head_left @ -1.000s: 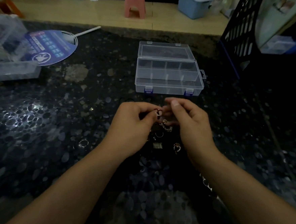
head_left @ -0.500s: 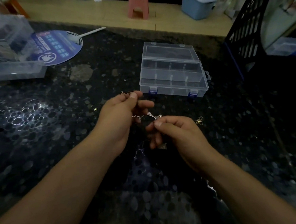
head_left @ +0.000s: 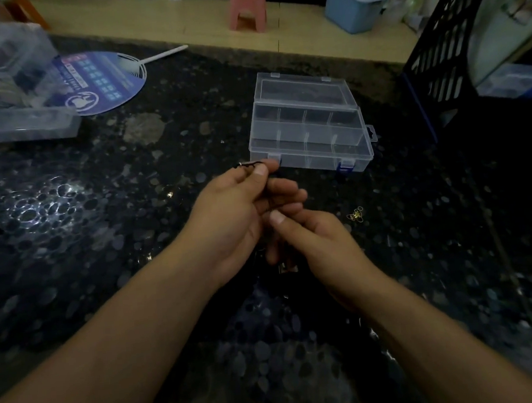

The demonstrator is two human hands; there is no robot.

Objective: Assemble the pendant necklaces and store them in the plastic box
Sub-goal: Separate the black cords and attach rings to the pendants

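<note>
Seen from the head camera only, over a dark speckled stone counter (head_left: 70,215). Left hand (head_left: 227,210) raised above the counter, thumb and forefinger pinching a thin dark cord (head_left: 251,164) near its end, the tip poking out to the left of the thumbnail; remaining fingers curled loosely beneath. Right hand (head_left: 321,244) just below and beside the left, touching it at the fingertips, thumb pressed against curled fingers as if pinching something small; cannot tell what, hidden between the two hands. Small metal piece (head_left: 286,267) partly visible on the counter under the right hand, too dim to identify. Clear plastic box (head_left: 310,129) just beyond the left hand's fingertips, lid shut, dividers showing through, blue latches on the near wall. Little heap of gold rings (head_left: 356,215) on the counter to the right of the right hand, near but apart. Far left: round blue hand fan (head_left: 102,83) and clear containers (head_left: 26,123). Past the counter edge, a pink stool (head_left: 247,7) on the floor.
</note>
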